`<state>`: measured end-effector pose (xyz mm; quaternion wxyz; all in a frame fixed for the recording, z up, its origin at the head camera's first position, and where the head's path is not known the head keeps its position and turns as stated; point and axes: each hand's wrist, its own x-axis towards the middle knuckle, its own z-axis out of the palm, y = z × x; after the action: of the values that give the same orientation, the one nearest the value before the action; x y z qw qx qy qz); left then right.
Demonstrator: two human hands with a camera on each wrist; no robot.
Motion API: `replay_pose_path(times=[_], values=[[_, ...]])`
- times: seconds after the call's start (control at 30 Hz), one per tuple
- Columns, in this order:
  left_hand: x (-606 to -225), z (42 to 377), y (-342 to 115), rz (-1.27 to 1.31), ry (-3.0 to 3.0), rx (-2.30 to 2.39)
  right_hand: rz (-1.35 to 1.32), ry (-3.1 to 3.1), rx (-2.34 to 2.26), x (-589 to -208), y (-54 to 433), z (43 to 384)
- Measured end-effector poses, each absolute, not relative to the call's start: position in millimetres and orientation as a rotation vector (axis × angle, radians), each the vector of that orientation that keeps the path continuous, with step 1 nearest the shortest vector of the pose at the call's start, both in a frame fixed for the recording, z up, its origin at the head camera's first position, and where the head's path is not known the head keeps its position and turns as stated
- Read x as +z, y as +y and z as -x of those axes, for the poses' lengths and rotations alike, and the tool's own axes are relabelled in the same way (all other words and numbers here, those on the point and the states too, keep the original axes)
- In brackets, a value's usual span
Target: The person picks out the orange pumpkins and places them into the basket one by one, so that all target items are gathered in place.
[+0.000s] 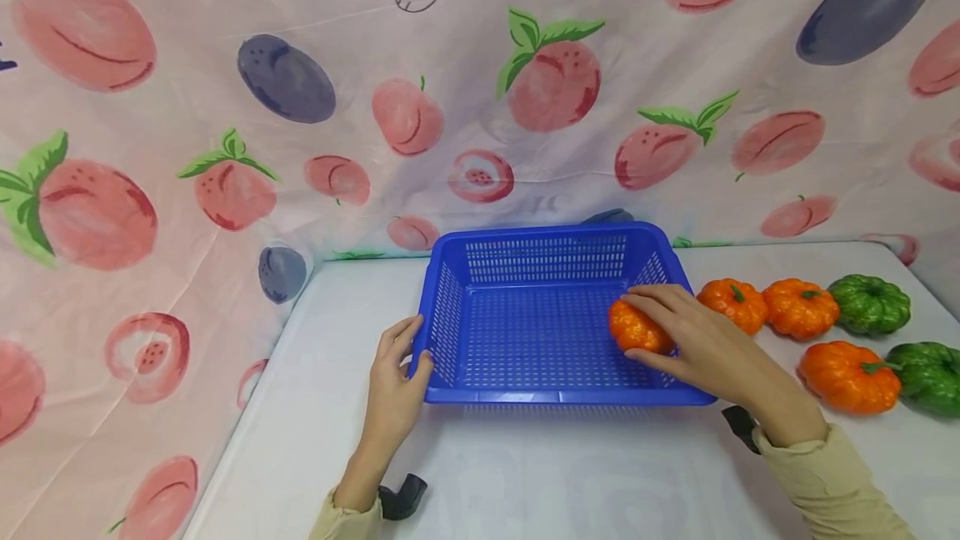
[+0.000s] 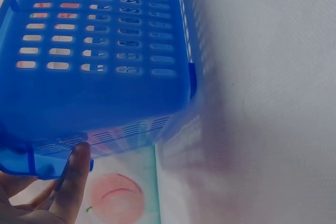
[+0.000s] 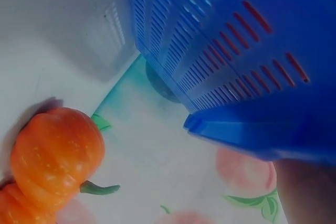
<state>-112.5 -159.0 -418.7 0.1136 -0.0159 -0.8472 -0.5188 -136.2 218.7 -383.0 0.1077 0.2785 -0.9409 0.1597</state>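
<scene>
A blue plastic basket (image 1: 558, 397) with slotted walls stands on the white table. My left hand (image 1: 393, 382) holds its left rim, thumb on the near side and fingers along the outside; the left wrist view shows one finger (image 2: 73, 182) against the basket wall (image 2: 94, 98). Inside the basket's right end, my right hand (image 1: 693, 340) grips a small orange pumpkin (image 1: 636, 328) from above, thumb and fingers on opposite sides. In the right wrist view, the basket's wall (image 3: 252, 93) hides that pumpkin, and only a piece of the hand (image 3: 304, 192) shows.
Right of the basket sit more orange pumpkins (image 1: 851, 377), one close by the basket's right side (image 1: 733, 305), and green pumpkins (image 1: 870, 305) farther right. A fruit-printed cloth (image 1: 420, 40) hangs behind the table (image 1: 337, 307) and along its left side.
</scene>
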Motion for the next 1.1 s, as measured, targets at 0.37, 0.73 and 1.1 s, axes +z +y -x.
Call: replay_pose_path(times=[0.37, 0.73, 1.1], values=[[-420, 113, -160, 0.042, -2.486, -1.527, -0.819, -2.828, 0.478, -387, 217, 139], [-419, 113, -159, 0.054, -2.479, -1.537, -0.854, -2.864, 0.439, -389, 213, 146], [-419, 112, -159, 0.048, -2.488, -1.535, -0.887, -2.929, 0.379, -390, 208, 152]])
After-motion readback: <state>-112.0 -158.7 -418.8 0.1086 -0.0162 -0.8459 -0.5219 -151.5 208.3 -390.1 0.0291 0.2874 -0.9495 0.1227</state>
